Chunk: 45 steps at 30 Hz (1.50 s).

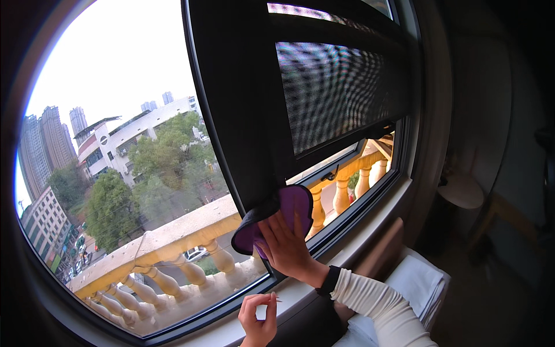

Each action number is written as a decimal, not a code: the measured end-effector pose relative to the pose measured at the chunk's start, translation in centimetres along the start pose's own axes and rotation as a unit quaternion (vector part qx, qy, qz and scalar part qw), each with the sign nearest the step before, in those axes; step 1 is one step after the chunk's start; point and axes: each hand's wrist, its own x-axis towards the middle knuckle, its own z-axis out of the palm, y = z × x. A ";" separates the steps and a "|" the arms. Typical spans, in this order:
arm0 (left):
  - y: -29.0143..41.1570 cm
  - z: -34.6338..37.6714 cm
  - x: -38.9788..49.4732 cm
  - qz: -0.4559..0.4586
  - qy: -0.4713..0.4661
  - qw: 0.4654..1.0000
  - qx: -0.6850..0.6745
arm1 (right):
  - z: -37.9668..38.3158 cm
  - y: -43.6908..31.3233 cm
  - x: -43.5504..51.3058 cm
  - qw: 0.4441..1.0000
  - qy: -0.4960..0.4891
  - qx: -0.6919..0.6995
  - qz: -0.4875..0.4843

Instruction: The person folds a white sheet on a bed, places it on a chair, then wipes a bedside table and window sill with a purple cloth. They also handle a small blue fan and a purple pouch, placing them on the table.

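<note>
My right hand (288, 247), in a white sleeve with a black band at the wrist, presses a purple cloth with a dark edge (297, 204) against the lower part of the dark window frame post (256, 173). Part of the cloth folds around the post's left side. Lower and to the left, my left hand (259, 319) is raised near the white windowsill (295, 289). Its fingers curl so that thumb and fingertips meet in a ring, and no object shows between them.
A large glass pane (173, 186) lies left of the post. On the right, a mesh screen (338, 95) hangs above an opening with a window handle (330, 173). Outside runs a stone balustrade (173, 243). White folded cloth or paper (412, 282) lies below the sill at right.
</note>
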 end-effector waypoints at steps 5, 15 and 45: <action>0.0 -0.5 -1.2 -0.005 -0.044 0.998 0.034 | -1.0 0.1 -10.2 0.976 -0.162 0.140 0.022; 0.5 1.3 -1.9 -0.057 -0.082 0.995 -0.017 | -3.7 3.1 2.8 0.922 0.109 0.340 0.152; -5.0 9.2 -0.4 0.012 -0.270 0.963 0.006 | 1.0 11.6 -14.1 0.958 -0.220 -0.053 0.174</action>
